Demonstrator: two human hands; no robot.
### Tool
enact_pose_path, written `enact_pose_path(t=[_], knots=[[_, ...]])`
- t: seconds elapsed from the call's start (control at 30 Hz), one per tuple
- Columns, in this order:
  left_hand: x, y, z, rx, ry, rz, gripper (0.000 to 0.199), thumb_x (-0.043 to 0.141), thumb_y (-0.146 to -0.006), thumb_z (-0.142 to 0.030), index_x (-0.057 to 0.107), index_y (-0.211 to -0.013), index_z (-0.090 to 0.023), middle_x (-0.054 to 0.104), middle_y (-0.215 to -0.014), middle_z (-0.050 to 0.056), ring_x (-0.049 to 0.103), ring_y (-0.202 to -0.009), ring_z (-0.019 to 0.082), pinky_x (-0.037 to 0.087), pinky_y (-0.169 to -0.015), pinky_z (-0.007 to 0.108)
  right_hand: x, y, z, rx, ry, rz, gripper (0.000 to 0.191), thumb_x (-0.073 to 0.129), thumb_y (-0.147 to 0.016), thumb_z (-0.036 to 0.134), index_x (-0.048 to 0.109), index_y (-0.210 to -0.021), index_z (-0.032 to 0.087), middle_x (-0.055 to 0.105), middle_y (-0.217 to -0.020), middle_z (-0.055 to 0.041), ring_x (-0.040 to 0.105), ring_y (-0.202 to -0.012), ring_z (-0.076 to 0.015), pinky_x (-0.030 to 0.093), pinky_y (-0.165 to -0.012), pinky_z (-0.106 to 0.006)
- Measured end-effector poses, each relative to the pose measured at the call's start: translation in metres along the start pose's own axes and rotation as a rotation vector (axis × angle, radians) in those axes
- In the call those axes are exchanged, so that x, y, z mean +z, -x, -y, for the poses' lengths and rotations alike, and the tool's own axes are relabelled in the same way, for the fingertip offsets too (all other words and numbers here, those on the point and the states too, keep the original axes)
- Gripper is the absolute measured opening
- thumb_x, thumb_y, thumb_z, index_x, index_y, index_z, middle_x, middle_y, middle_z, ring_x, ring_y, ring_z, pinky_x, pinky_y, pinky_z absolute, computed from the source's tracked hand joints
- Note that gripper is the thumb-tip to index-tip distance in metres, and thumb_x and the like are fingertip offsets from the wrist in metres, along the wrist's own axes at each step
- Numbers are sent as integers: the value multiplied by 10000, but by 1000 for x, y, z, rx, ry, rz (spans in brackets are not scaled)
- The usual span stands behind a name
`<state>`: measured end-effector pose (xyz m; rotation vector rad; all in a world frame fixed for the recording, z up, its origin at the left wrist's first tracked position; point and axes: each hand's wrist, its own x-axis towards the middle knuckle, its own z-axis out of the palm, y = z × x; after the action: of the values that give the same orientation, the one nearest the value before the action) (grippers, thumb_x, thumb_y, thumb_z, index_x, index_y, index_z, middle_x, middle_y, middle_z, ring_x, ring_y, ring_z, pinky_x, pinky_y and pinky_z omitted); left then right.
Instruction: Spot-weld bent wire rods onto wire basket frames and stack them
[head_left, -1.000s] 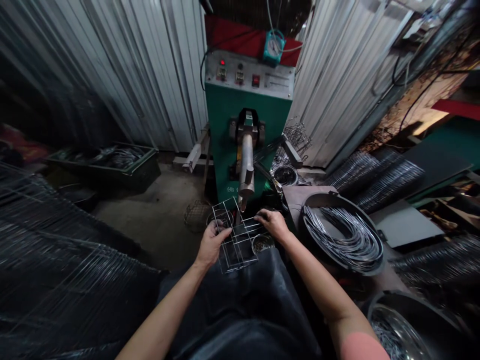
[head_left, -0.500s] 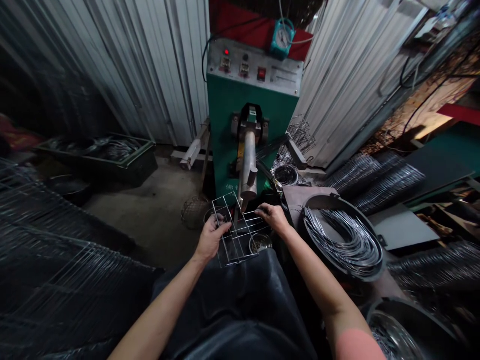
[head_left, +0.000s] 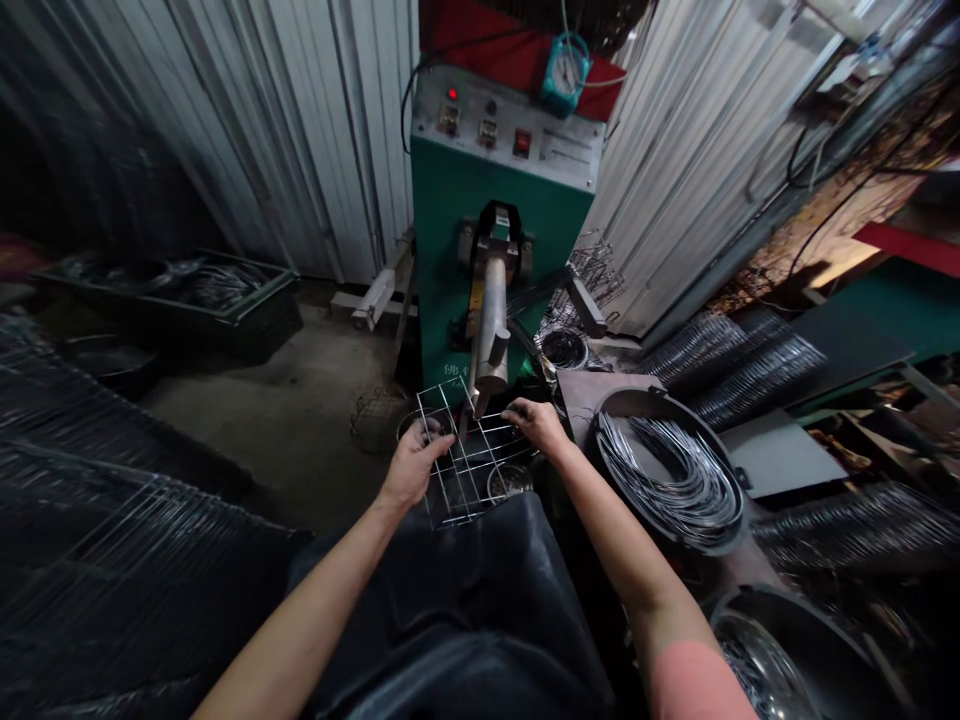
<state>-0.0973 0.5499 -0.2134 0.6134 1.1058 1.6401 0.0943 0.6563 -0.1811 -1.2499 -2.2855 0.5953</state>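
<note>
The left hand (head_left: 411, 465) closes around a wire frame (head_left: 469, 470) at 12 o'clock above the person's lap, while the right hand (head_left: 534, 422) curls partly shut over its far side. The frame sits just below the electrode (head_left: 491, 320) of a green spot welder (head_left: 502, 230). A metal bowl (head_left: 510, 482) shows beneath it, a tub (head_left: 660, 400) of bent wire stands at 3 o'clock, and a crate (head_left: 247, 325) sits at 10 o'clock.
</note>
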Motion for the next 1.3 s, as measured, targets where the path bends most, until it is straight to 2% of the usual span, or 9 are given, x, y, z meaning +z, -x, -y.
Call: enact_pose_path(t=[0.3, 0.4, 0.53, 0.7, 0.87, 1.13, 1.3], knots=[[-2, -4, 0, -29, 22, 32, 392, 773, -495, -272, 511, -766, -168, 509, -551, -64, 455, -513, 81, 344, -543, 220, 2, -1, -2, 35, -18, 18, 204, 578, -832, 387, 679, -825, 210, 611, -570, 22, 573, -543, -128, 400, -555, -200], [-4, -4, 0, -18, -22, 49, 381, 770, -523, -281, 521, -789, -167, 522, -547, -60, 469, -527, 85, 359, -568, 220, 2, 2, -3, -7, -28, -4, 253, 546, -843, 423, 670, -798, 207, 645, -659, 2, 596, -618, -138, 408, -586, -208], [-6, -5, -1, -7, -95, 70, 386, 767, -538, -328, 529, -794, -165, 529, -571, -54, 472, -519, 86, 363, -549, 223, 0, 8, -5, -17, -123, -110, 300, 576, -802, 470, 641, -910, 198, 654, -756, -3, 591, -673, -144, 420, -622, -219], [-4, -4, -6, -19, -99, 78, 393, 777, -510, -333, 521, -758, -166, 498, -548, -63, 453, -482, 79, 349, -501, 213, -3, 14, -8, -62, -149, -125, 356, 569, -787, 521, 599, -678, 183, 595, -673, -3, 554, -649, -137, 410, -634, -235], [-2, -3, -8, -40, -91, 67, 402, 776, -505, -326, 515, -765, -168, 512, -559, -55, 471, -497, 86, 356, -506, 213, -2, 13, -10, -90, -137, -151, 376, 575, -785, 536, 591, -656, 183, 584, -688, -9, 548, -670, -137, 397, -687, -256], [-4, -4, -6, -27, -108, 50, 413, 782, -511, -325, 515, -782, -163, 519, -578, -49, 452, -509, 77, 353, -535, 212, 3, 20, -8, -80, -35, -82, 301, 617, -805, 472, 610, -677, 200, 604, -736, -6, 537, -809, -164, 340, -811, -313], [-1, -1, -5, 40, -121, 32, 368, 751, -550, -299, 489, -777, -176, 482, -562, -67, 434, -510, 73, 343, -527, 205, 5, 17, -6, -106, -15, -31, 270, 647, -797, 441, 608, -672, 205, 622, -752, -5, 517, -848, -179, 288, -864, -355]])
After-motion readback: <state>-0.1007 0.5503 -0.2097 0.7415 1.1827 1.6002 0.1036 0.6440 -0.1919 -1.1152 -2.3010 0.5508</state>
